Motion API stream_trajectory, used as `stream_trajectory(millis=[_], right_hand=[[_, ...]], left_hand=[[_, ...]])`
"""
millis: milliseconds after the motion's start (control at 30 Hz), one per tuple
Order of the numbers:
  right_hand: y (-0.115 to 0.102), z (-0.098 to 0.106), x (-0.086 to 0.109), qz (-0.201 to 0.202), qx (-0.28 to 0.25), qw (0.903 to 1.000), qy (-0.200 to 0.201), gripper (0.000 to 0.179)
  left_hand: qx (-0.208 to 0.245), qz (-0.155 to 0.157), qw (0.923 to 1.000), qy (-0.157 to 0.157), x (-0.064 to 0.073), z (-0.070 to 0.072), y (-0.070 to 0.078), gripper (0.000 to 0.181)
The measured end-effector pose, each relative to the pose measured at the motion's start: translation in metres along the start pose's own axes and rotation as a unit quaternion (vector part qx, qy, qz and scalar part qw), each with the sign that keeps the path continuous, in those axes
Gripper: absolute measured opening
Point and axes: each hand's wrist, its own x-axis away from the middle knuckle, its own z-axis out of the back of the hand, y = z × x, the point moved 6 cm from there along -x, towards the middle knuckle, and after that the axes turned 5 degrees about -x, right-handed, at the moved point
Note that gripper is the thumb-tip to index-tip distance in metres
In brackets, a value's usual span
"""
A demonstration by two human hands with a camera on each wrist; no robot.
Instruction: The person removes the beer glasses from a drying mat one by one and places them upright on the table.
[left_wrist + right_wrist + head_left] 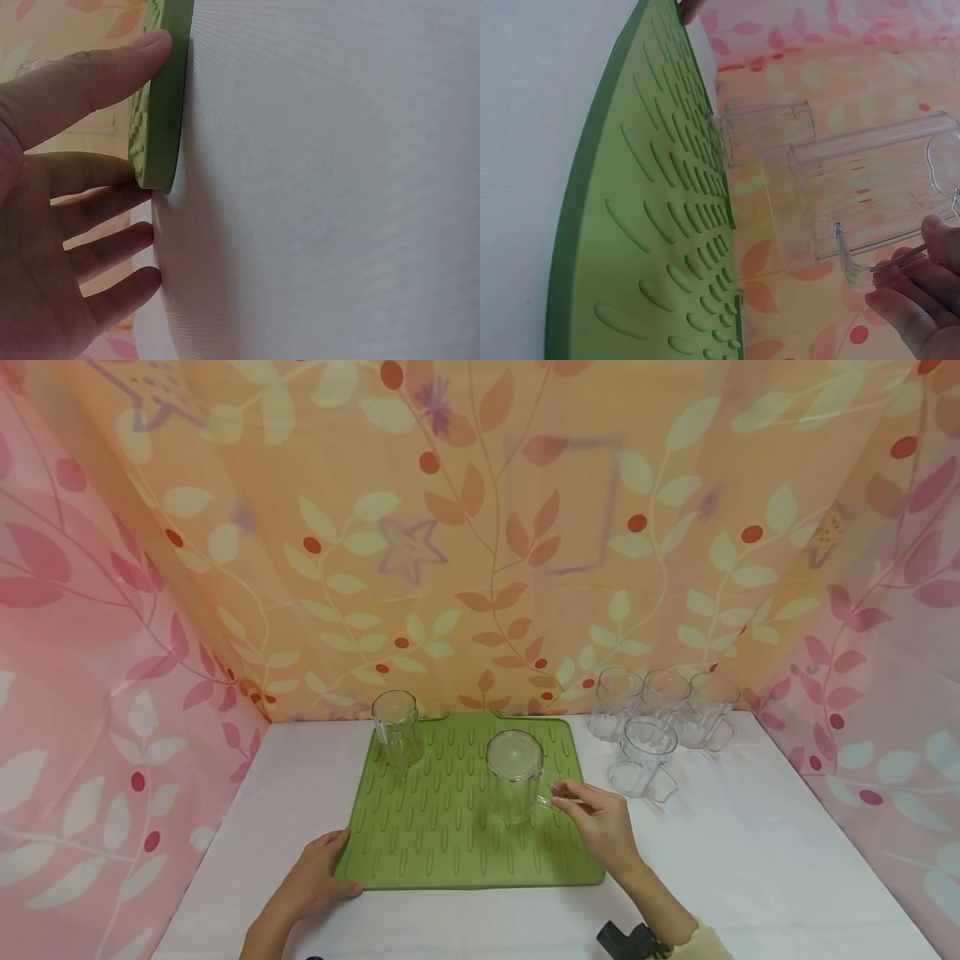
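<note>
My right hand (pixel 603 827) pinches the handle of a clear glass mug (pixel 515 777) above the right half of a green ridged mat (pixel 450 852). In the right wrist view a gap shows between this mug (pixel 862 195) and the mat (pixel 630 247); it looks upside down. My left hand (pixel 315 872) is at the mat's front left corner. There, in the left wrist view, its thumb touches the green edge (pixel 169 120) and its fairly straight fingers lie along the adjoining side. Another clear mug (pixel 397 731) stands on the mat's back left corner.
Several clear glass mugs (pixel 648 739) stand grouped on the white table (pixel 750 860), right of the mat. Patterned cloth (pixel 480 568) hangs behind the table and at both sides. A black device (pixel 633 939) is by the right wrist.
</note>
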Motion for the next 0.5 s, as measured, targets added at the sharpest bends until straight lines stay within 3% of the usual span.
stream_trajectory(millis=[500], right_hand=[[0.0007, -0.0006, -0.0005, -0.005, 0.008, 0.9999, 0.007, 0.022]], left_hand=[[-0.001, 0.003, 1.0000, -0.001, 0.0005, 0.0002, 0.0009, 0.097]])
